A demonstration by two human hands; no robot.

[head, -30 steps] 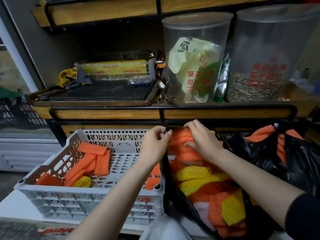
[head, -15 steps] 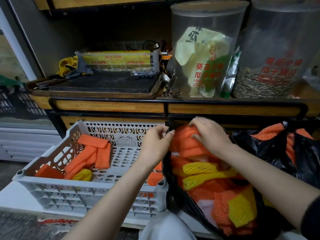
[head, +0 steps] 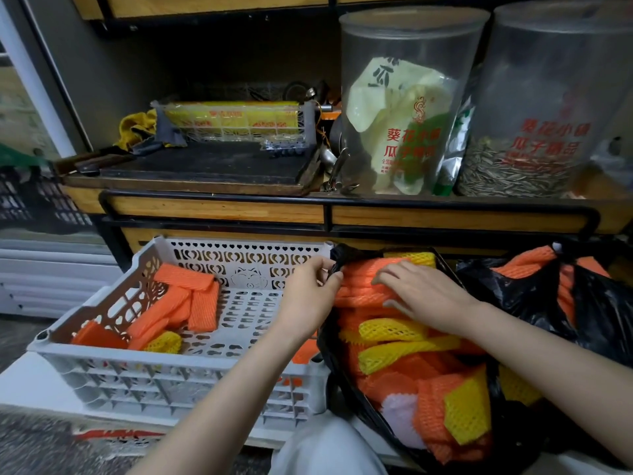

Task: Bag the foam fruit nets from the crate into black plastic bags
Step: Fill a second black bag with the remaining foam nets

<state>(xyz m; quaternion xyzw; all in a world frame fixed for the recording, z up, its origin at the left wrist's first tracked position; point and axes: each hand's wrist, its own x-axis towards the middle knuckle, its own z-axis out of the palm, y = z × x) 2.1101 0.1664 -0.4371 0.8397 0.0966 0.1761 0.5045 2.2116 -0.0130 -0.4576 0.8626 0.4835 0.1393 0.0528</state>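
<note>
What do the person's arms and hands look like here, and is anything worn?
The left hand and right hand are bare: no gloves, rings or watch visible. The left forearm and right forearm are uncovered to the picture's edge; no sleeve shows.

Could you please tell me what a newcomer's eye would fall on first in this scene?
The open black bag at lower centre, stuffed with orange and yellow foam nets, draws the eye first; the right hand rests on them while the left hand pinches the bag's rim. To its left a grey crate holds a few more nets, and two big clear tubs stand on the shelf above.
</note>
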